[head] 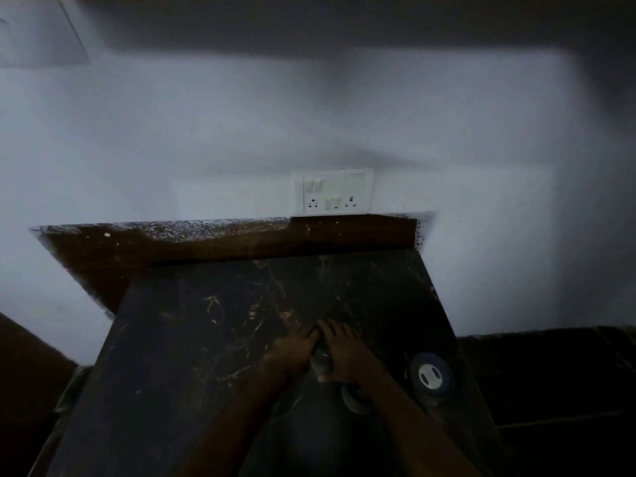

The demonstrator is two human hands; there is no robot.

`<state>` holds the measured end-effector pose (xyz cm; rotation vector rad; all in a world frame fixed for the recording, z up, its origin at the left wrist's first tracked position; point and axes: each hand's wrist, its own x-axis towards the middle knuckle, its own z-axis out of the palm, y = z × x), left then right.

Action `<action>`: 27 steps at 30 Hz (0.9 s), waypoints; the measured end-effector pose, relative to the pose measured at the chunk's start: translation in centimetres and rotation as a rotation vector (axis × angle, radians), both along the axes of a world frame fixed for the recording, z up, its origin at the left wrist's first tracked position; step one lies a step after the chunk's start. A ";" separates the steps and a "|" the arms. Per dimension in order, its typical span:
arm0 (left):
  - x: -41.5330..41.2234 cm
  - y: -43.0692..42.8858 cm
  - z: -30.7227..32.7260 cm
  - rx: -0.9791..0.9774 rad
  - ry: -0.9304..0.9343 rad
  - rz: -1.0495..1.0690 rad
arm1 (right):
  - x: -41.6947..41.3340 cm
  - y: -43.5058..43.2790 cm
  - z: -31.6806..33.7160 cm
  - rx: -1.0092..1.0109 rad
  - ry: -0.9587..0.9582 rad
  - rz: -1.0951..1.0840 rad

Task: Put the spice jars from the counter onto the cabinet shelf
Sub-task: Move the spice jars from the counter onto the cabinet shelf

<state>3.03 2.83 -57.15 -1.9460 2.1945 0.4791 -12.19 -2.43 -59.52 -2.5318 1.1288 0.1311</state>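
Note:
The scene is dim. On the dark marble counter both my hands close around one small spice jar, of which only a greyish sliver shows between them. My left hand presses it from the left and my right hand wraps it from the right. A second jar with a dark blue lid and white centre stands upright to the right of my right wrist. Another round jar sits partly hidden under my right forearm. No cabinet shelf is in sight.
A white switch and socket plate is on the wall above the brown backsplash. The counter's right edge drops off beside the blue-lidded jar, with a lower dark surface beyond. A dark overhang spans the top.

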 end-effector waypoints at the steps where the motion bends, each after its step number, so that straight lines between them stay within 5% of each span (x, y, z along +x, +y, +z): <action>1: -0.2 -0.2 -0.5 0.029 0.008 -0.001 | 0.2 0.0 -0.4 0.005 -0.002 0.001; 9: 0.2 -4.5 2.1 0.015 0.299 -0.012 | -1.6 -2.9 5.9 0.185 -0.141 -0.167; 21: -9.2 -10.4 34.3 -0.491 0.887 -0.445 | -14.3 -3.8 44.8 -0.244 -0.174 -0.204; 27: -11.5 -10.5 48.0 -0.569 1.078 -0.611 | -18.4 -1.7 54.8 -0.349 -0.646 -0.270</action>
